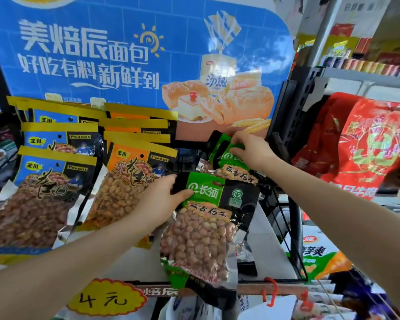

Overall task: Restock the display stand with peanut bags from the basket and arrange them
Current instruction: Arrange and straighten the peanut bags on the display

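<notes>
On display stand [270, 257], right column half empty; blue and orange bags [56, 181] fill left columns. Arranging step under way. Left hand [162, 199] grips front green peanut bag [203, 232] at top corner. Right hand [252, 151] pinches rear green bag [222, 158] at top edge. Next, likely: seat rear bag upright, lap front bag against it. Black wire rail [296, 227] bounds right; open room between bags. Basket not in view.

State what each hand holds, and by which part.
Left hand grips the front green peanut bag by its top left corner; right hand pinches the rear green bag at its top edge.
</notes>
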Available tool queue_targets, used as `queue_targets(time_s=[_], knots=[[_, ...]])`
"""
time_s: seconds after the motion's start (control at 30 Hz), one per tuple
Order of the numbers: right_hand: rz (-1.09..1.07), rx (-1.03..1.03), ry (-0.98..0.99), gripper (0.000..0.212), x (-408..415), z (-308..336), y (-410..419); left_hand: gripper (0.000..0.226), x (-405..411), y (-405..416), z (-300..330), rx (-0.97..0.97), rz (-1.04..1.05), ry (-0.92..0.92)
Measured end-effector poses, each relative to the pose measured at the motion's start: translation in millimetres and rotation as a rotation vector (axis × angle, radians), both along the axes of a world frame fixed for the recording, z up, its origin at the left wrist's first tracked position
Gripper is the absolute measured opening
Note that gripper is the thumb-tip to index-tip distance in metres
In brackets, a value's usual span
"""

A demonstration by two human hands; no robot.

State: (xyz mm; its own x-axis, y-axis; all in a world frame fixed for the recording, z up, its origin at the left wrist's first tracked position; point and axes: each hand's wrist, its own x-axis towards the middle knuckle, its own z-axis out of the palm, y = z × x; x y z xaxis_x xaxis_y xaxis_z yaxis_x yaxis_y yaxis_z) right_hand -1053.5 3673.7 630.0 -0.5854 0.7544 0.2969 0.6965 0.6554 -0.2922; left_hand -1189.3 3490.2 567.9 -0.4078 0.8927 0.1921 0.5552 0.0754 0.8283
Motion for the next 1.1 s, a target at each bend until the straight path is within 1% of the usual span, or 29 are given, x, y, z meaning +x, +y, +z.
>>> queue_targets(time_s=[0.07,0.1,0.17,0.23,0.3,0.4,0.43,0.5,0.53,0.6,0.67,0.73,0.77,0.8,0.87,0.9,0.93,0.97,1.0,1.03,1.07,1.1], knots=[[0.143,-0.018,0.044,0.008,4,8,-3,0.024,3,1,0,0.023,0.012,-0.009],[0.208,-0.015,0.073,0.01,4,17,-5,0.023,4,1,0,0.046,0.022,-0.009],[0.263,0.072,0.123,0.01,1,40,-4,0.017,8,4,4,0.121,0.04,0.043],[0.281,0.2,0.143,0.008,-5,63,0,0.016,14,10,9,0.235,0.077,0.094],[0.311,0.275,0.075,0.02,-11,76,2,0.013,23,20,12,0.299,0.134,0.118],[0.348,0.269,-0.05,0.028,-16,68,0,0.011,31,34,4,0.309,0.171,0.111],[0.349,0.269,-0.054,0.032,-16,63,0,0.016,32,36,1,0.295,0.17,0.095],[0.373,0.213,-0.036,0.048,-16,53,-2,0.03,31,34,-1,0.246,0.154,0.042],[0.387,0.182,-0.063,0.056,-16,47,-3,0.04,31,29,-3,0.197,0.127,0.011],[0.343,0.258,-0.187,0.061,-15,37,-3,0.063,32,18,-7,0.005,0.029,-0.02],[0.261,0.368,-0.243,0.058,-15,32,-4,0.086,30,8,-13,-0.173,-0.064,-0.017],[0.249,0.402,-0.216,0.057,-12,35,-10,0.108,26,1,-15,-0.26,-0.116,-0.016],[0.249,0.4,-0.157,0.058,-6,36,-14,0.116,25,-1,-16,-0.29,-0.131,-0.034],[0.237,0.387,-0.053,0.06,1,37,-20,0.121,24,-2,-16,-0.313,-0.141,-0.062],[0.161,0.358,0.225,0.055,20,31,-31,0.121,22,-2,-17,-0.321,-0.154,-0.118],[0.082,0.319,0.335,0.051,29,22,-37,0.12,22,-2,-19,-0.315,-0.154,-0.132],[-0.016,0.225,0.406,0.049,37,10,-44,0.118,23,-2,-20,-0.305,-0.15,-0.138],[-0.114,0.063,0.449,0.05,43,-3,-51,0.116,25,-2,-23,-0.287,-0.142,-0.144],[-0.195,-0.141,0.471,0.052,48,-15,-58,0.113,27,-3,-26,-0.258,-0.135,-0.15],[-0.236,-0.329,0.475,0.05,51,-25,-65,0.11,30,-5,-28,-0.222,-0.131,-0.154],[-0.239,-0.444,0.458,0.04,54,-31,-70,0.105,34,-7,-31,-0.185,-0.125,-0.153],[-0.221,-0.445,0.416,0.027,56,-33,-71,0.101,38,-9,-33,-0.15,-0.116,-0.146]])
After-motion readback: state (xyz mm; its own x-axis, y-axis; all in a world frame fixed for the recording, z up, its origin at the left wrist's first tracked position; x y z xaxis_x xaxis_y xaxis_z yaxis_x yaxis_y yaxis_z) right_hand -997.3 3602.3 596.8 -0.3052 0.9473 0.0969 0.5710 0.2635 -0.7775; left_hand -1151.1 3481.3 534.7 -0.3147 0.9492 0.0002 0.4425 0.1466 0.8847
